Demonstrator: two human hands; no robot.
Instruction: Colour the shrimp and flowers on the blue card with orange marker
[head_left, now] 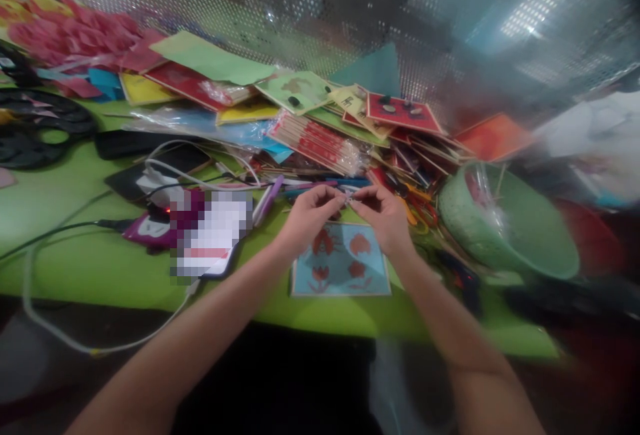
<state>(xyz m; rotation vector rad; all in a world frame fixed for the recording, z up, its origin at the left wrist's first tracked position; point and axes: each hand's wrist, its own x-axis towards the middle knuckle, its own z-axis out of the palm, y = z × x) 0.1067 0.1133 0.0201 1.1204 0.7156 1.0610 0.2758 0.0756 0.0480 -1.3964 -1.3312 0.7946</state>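
Note:
My left hand and my right hand meet fingertip to fingertip above the green table. Thumbs and forefingers of both are pinched around a tiny pale piece, too small and blurred to name. Just below them lies a light-blue card with several orange-brown flower shapes on it. The hands cover part of the card's upper edge. Left of my left wrist are a purple pen and a phone with its screen lit.
A purple power strip with cables lies at the left. Packaged sticks and stacked coloured cards pile up behind my hands. Scissors and a green basin stand to the right. Pink paper flowers lie at the back left.

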